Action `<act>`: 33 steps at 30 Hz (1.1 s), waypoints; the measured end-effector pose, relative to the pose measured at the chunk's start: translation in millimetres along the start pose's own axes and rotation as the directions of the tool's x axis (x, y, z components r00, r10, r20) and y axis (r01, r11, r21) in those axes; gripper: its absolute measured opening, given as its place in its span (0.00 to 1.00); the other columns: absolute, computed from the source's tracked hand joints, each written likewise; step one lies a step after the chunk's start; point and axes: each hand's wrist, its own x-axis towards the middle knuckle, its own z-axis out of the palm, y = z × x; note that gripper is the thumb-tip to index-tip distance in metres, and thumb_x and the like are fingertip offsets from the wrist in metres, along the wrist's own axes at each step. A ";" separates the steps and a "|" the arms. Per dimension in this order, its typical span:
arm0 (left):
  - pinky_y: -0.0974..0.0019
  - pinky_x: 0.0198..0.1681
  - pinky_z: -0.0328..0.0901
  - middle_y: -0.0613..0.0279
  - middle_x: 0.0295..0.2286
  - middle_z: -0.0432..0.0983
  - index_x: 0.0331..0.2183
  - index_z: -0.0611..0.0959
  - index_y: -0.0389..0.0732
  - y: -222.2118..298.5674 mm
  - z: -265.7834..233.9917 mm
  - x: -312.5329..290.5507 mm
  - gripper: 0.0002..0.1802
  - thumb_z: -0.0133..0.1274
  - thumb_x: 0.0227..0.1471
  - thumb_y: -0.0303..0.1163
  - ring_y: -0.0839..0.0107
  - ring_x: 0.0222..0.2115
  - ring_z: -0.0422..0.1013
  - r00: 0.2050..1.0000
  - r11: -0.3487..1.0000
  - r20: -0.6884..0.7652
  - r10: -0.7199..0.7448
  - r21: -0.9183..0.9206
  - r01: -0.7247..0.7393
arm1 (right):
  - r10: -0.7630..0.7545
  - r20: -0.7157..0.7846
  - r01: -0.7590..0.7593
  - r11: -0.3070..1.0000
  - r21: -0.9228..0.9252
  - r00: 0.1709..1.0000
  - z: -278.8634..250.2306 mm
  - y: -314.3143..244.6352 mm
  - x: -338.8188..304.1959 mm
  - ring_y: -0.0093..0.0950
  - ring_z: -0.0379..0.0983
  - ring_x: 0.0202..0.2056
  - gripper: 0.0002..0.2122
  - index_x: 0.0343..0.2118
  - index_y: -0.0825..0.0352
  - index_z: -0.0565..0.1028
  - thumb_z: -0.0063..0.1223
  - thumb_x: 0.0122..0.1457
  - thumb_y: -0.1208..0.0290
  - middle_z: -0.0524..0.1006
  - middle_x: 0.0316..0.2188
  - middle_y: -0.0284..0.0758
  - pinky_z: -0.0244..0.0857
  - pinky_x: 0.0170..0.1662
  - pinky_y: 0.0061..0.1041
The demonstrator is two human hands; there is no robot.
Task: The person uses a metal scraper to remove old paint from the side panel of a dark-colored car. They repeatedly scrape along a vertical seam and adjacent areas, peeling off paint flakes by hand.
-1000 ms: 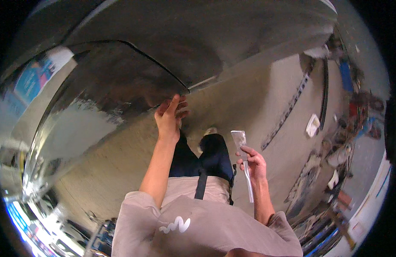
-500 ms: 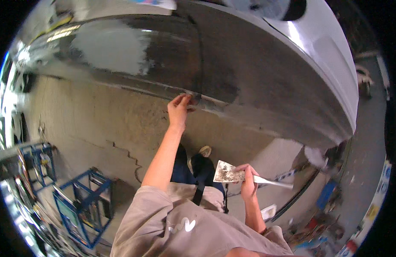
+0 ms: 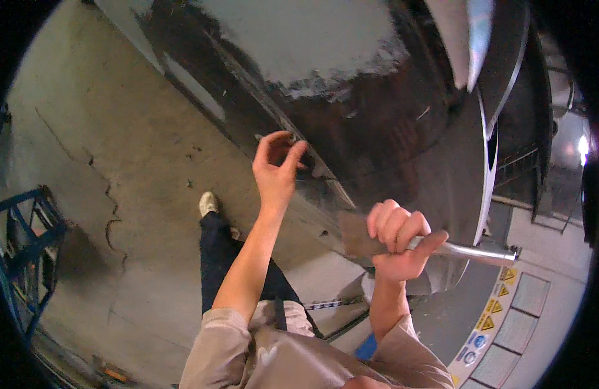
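My left hand [image 3: 277,172] is at the lower edge of a dark car body panel [image 3: 390,139], its thumb and fingers curled together as in a pinch. Whatever lies between those fingertips is hidden or too small to make out. A broad pale grey patch [image 3: 306,39] covers part of the panel above it. My right hand [image 3: 403,240] is closed in a fist around a wide-bladed scraper [image 3: 481,252], beside the panel's lower right part. The scraper's silvery handle sticks out to the right; I cannot make out its blade.
A blue metal frame rack [image 3: 30,240] stands on the concrete floor [image 3: 144,194] at the left. At the right is a wall with yellow warning signs [image 3: 497,292]. The car's light-coloured edge [image 3: 487,175] curves down near my right hand.
My view has turned and moved closer to the panel. The right hand has come up from waist height toward the panel with the scraper. The left hand stays by the lower edge.
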 end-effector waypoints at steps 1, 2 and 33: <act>0.70 0.28 0.74 0.60 0.36 0.79 0.45 0.80 0.35 1.5 -0.7 7.3 0.16 0.65 0.56 0.27 0.75 0.34 0.76 0.998 0.992 0.004 -0.065 -0.111 0.065 | 0.032 0.064 -0.030 0.999 -0.021 0.997 9.7 11.7 17.1 0.23 0.51 0.21 0.28 0.19 0.58 0.58 0.28 0.73 0.42 0.58 0.15 0.25 0.50 0.26 0.26; 0.70 0.28 0.75 0.61 0.35 0.79 0.44 0.80 0.35 0.1 1.4 8.5 0.15 0.64 0.56 0.26 0.76 0.34 0.76 0.988 0.966 0.024 -0.154 -0.208 0.155 | 0.084 0.123 -0.077 0.995 -0.061 0.989 13.4 18.5 27.7 0.23 0.51 0.21 0.28 0.20 0.58 0.58 0.28 0.73 0.42 0.59 0.15 0.25 0.50 0.26 0.26; 0.76 0.31 0.66 0.69 0.28 0.76 0.32 0.82 0.35 -48.0 12.5 42.0 0.04 0.61 0.52 0.20 0.84 0.28 0.71 0.995 0.961 -0.043 0.091 -0.256 -0.099 | 0.017 0.650 0.357 0.825 -0.438 0.760 27.1 135.9 121.2 0.26 0.48 0.12 0.30 0.13 0.59 0.52 0.27 0.74 0.48 0.54 0.09 0.26 0.49 0.23 0.32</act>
